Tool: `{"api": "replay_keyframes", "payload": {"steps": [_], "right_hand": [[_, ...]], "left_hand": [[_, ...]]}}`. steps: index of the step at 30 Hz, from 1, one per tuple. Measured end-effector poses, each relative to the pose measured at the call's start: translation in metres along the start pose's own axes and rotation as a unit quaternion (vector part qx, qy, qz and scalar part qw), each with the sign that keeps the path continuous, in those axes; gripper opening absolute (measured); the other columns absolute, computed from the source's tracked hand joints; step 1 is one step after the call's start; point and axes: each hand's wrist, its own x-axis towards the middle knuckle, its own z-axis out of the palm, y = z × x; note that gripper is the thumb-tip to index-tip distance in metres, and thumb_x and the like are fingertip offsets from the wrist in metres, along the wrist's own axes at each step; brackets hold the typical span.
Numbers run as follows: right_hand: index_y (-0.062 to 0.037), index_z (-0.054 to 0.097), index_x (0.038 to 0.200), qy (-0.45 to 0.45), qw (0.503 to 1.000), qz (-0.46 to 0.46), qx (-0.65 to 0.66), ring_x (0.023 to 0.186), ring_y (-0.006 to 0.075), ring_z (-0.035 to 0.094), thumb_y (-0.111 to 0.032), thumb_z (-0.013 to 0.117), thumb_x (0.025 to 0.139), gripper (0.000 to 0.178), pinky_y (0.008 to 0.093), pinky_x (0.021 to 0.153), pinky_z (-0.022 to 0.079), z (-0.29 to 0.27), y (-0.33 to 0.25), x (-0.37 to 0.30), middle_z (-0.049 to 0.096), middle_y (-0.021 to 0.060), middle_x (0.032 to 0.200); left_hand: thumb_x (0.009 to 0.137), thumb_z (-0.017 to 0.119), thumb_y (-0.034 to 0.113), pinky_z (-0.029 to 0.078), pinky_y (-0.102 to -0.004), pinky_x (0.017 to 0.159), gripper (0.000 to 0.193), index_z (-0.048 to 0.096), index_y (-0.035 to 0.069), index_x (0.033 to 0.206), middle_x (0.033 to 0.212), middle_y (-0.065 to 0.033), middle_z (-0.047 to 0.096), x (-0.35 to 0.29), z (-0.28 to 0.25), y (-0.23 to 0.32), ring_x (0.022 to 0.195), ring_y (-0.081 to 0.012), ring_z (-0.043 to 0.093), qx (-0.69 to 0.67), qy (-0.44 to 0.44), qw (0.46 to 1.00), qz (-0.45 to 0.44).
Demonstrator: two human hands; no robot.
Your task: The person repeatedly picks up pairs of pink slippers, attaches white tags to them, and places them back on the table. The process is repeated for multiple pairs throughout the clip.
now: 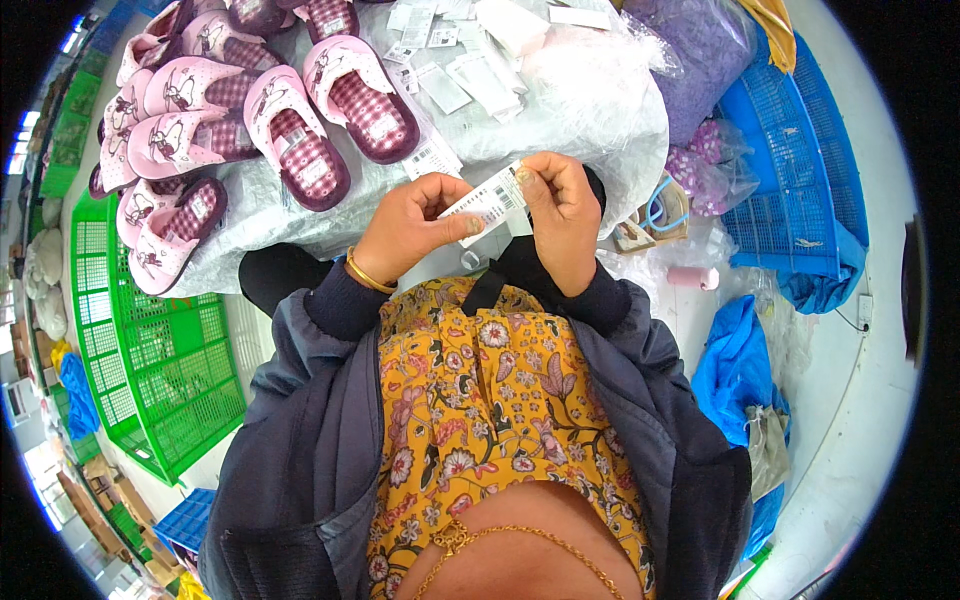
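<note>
A small white label sticker (pixel 490 203) with a printed bar pattern is pinched between both hands in front of my chest. My left hand (pixel 410 225) grips its lower left end with thumb and fingers; a gold bangle sits on that wrist. My right hand (pixel 562 215) pinches its upper right corner. Just beyond the hands, pink slippers with checked maroon insoles (pixel 330 115) lie on a surface covered in clear plastic sheet (pixel 590 95). More white labels (pixel 455 60) are scattered on that sheet.
A green plastic crate (pixel 150 350) stands at my left, blue crates (pixel 790 170) at the right. Purple bagged items (pixel 700 50), a pink thread spool (pixel 693 277) and blue plastic bags (pixel 735 370) lie at the right. More pink slippers (pixel 165 150) pile at the far left.
</note>
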Motion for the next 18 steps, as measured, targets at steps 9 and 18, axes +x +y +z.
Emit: {"api": "replay_keyframes", "payload": {"steps": [9,18], "right_hand": [[0.0015,0.061,0.105,-0.008,1.000,0.002,0.005,0.078,0.0047,0.057,-0.005,0.062,0.095,0.011,0.0210,0.071,0.048,0.004,0.006,0.005,0.066,0.0019,0.089],[0.0014,0.062,0.105,-0.018,1.000,0.015,0.002,0.077,0.0039,0.057,-0.003,0.062,0.094,0.011,0.0206,0.069,0.048,0.008,0.008,0.005,0.067,0.0028,0.090]], "left_hand": [[0.098,0.061,0.024,0.044,-0.0209,0.068,0.026,0.069,0.003,0.110,0.093,0.0001,0.068,0.001,-0.012,-0.010,0.078,-0.0047,0.055,-0.145,0.023,0.985,-0.095],[0.096,0.063,0.019,0.045,-0.0205,0.066,0.022,0.069,0.000,0.105,0.087,0.0008,0.067,0.001,-0.010,-0.021,0.074,-0.0045,0.056,-0.011,0.053,0.998,-0.018]]}}
